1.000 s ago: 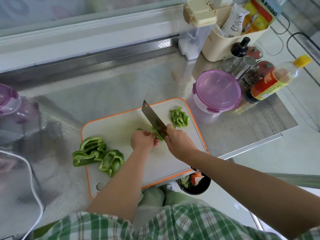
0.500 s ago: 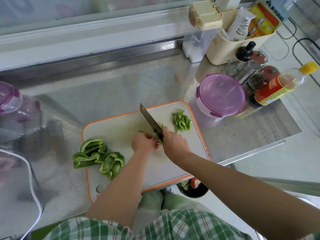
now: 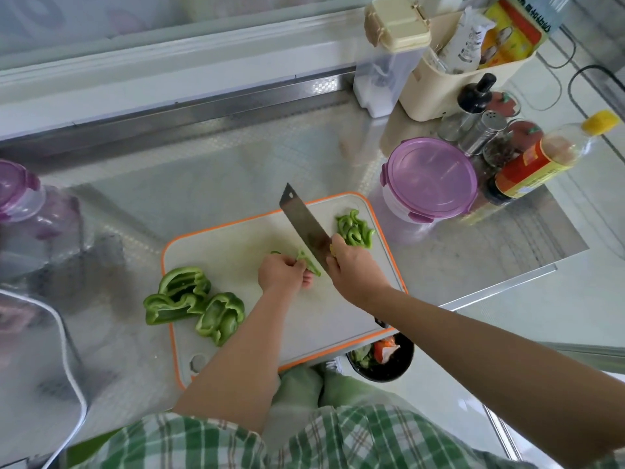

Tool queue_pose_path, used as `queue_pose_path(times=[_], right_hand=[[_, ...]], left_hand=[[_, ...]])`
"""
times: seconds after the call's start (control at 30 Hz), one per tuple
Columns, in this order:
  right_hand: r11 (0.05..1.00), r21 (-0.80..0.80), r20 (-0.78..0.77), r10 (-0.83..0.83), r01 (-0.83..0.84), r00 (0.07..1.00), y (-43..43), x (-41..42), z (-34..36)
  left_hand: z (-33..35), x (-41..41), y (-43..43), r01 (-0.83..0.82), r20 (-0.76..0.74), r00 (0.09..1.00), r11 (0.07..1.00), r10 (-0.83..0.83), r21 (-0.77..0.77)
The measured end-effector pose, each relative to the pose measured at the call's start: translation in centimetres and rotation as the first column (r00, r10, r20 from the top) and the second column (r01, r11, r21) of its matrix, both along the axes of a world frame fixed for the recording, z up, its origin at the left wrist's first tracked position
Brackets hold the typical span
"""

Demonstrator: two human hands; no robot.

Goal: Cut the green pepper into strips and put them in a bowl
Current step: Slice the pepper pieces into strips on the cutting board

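A white cutting board (image 3: 236, 245) with an orange rim lies on the steel counter. My left hand (image 3: 282, 274) holds down a small green pepper piece (image 3: 309, 262) in the board's middle. My right hand (image 3: 355, 269) grips the handle of a cleaver (image 3: 304, 225), whose blade stands against that piece. A pile of cut pepper strips (image 3: 355, 229) sits at the board's far right corner. Three large pepper pieces (image 3: 192, 302) lie at the board's left edge, partly on the counter.
A purple-lidded container (image 3: 429, 177) stands right of the board, with bottles and shakers (image 3: 541, 157) behind it. A cream caddy (image 3: 456, 79) is at the back right. A dark bowl of scraps (image 3: 382, 357) sits below the counter's front edge. Another purple-lidded tub (image 3: 20, 194) is far left.
The cleaver blade has risen and come back down on the pepper piece, working slightly leftward. My left hand stays curled on the piece. The camera has shifted a little.
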State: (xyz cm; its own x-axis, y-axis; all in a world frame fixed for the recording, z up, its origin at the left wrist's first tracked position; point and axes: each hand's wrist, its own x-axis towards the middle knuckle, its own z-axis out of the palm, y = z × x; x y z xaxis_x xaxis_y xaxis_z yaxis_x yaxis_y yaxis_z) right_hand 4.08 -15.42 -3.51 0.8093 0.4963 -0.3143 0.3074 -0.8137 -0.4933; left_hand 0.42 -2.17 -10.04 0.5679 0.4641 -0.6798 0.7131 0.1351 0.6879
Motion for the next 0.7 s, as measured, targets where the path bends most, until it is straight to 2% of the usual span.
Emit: queue_pose_path(times=[0.2,0.37,0.53,0.7], right_hand=[[0.992,-0.111,-0.043,0.047,-0.052,0.998,-0.5,-1.0,0.0],[0.999,-0.052,-0.008,0.015,-0.015,1.0,-0.4,-1.1,0.1],[0.983,-0.168,-0.03,0.067,-0.071,0.997,0.2,-0.9,0.5],[0.965,-0.242,0.009,0.11,-0.105,0.994,1.1,-0.6,0.4]], left_hand=[[0.6,0.1,0.1,0.028,0.001,1.0,0.999,-0.028,-0.045],[0.5,0.4,0.2,-0.036,-0.013,0.999,0.995,0.034,-0.096],[0.4,0.3,0.6,0.002,-0.012,1.0,0.996,-0.004,-0.093],[0.0,0.8,0.9,-0.046,-0.032,0.999,0.969,0.039,-0.242]])
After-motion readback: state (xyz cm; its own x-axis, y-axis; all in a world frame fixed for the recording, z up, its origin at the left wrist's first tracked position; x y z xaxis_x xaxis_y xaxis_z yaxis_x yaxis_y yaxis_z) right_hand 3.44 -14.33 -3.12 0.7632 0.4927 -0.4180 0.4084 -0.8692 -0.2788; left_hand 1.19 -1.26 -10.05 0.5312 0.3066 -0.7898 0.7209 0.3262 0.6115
